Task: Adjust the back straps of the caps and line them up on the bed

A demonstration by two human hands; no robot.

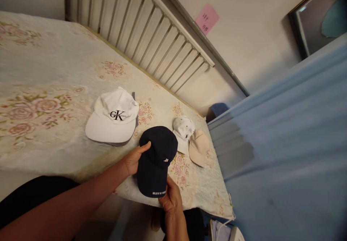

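A dark navy baseball cap (157,147) is held between both hands above the near edge of the table, its brim toward me. White lettering runs along the brim's edge, and a small white emblem sits on the front. My left hand (135,158) grips the cap's left side, thumb on top and the other fingers hidden beneath. At the brim's right corner, my right hand (171,194) is closed on the edge. Left of it lies a white cap (115,116) with black letters. Farther right, a smaller-looking white cap (183,129) touches a beige cap (199,147).
A floral cloth (54,154) covers the table. Behind it stands a white slatted rail (141,27) against the wall, with a pink note (207,18) above. A blue curtain (284,143) hangs at the right. A white appliance-like object (236,233) sits below the table's right corner.
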